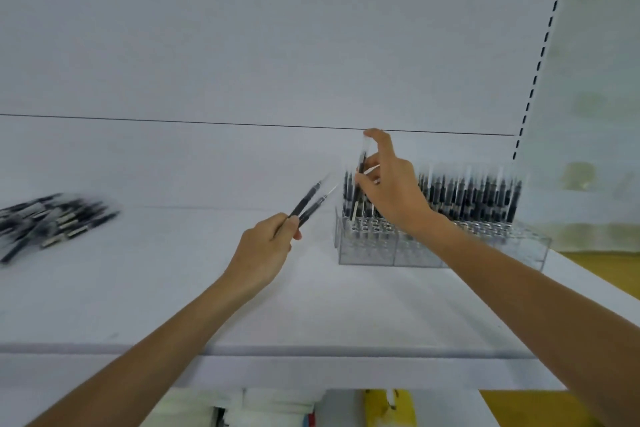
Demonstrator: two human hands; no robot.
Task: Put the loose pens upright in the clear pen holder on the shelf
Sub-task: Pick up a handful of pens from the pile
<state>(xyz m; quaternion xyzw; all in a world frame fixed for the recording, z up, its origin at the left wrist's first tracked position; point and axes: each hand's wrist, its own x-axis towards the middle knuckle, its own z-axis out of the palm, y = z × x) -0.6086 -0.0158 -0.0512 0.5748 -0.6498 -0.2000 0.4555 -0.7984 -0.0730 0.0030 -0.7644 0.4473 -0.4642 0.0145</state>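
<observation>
A clear pen holder point(415, 251) stands on the white shelf point(173, 288) at the right, its back rows filled with several upright black pens point(478, 198). My right hand point(391, 191) pinches one black pen point(360, 166) nearly upright over the holder's left end, index finger on its top. My left hand point(266, 250) grips two black pens point(308, 204) that point up and right toward the holder. A heap of loose black pens point(52, 222) lies on the shelf at the far left, blurred.
The shelf's white back panel point(277, 45) rises behind everything. A slotted upright point(540, 55) runs along the right side. Below the shelf's front edge point(277, 352), a yellow item point(388, 406) and white packages point(270, 406) show on a lower level.
</observation>
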